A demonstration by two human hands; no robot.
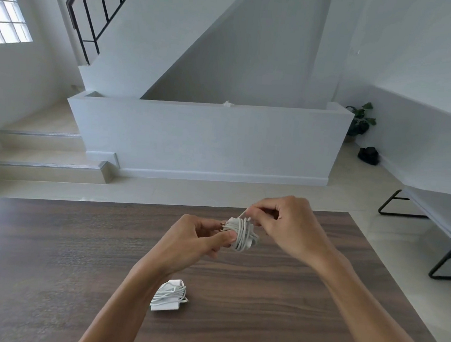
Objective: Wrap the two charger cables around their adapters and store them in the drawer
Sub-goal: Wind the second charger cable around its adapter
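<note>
Above the dark wooden table (50, 251), my left hand (197, 236) grips a white charger adapter (241, 232) with its cable coiled round it, prongs pointing left. My right hand (287, 224) pinches the free end of that cable just above the bundle. A second white adapter (168, 296), its cable wound round it, lies on the table below my left forearm, apart from both hands. No drawer is in view.
Beyond the table's far edge is a tiled floor, a low white wall (208, 137) and steps (44, 156) at the left. A grey bench with black legs (436, 214) stands at the right. A potted plant (360, 119) is in the far corner.
</note>
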